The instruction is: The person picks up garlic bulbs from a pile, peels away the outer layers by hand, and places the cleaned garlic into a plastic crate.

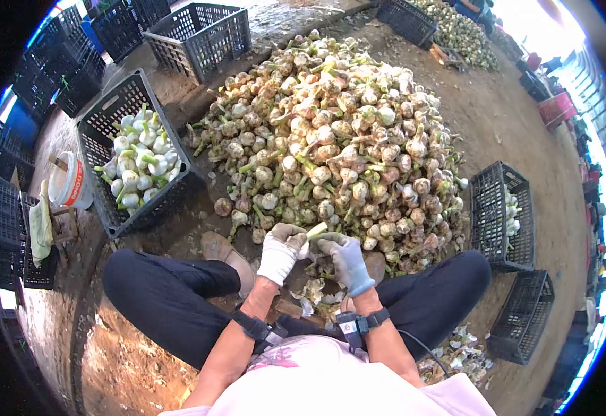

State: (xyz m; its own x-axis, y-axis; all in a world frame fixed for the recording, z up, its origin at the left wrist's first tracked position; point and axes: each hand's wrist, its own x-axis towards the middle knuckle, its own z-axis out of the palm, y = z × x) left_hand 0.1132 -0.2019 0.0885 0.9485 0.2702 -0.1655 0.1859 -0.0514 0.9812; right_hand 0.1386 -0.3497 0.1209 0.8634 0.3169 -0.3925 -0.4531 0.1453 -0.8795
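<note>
Between my two gloved hands is a garlic bulb [304, 249] with a pale green stem pointing up and right. My left hand [283, 251], in a white glove, is closed round the bulb's left side. My right hand [345, 258], in a grey glove, has its fingers bent at the stem; what they pinch is partly hidden. Just beyond both hands lies a large heap of unpeeled garlic [337, 139]. Loose skins [310, 295] are on the ground below my hands.
A black crate [101, 201] of cleaned garlic [142, 158] stands at the left, beside a white bucket [70, 182]. An empty-looking crate [197, 41] is behind. Two crates [500, 239] [521, 315] stand at the right. My knees flank the hands.
</note>
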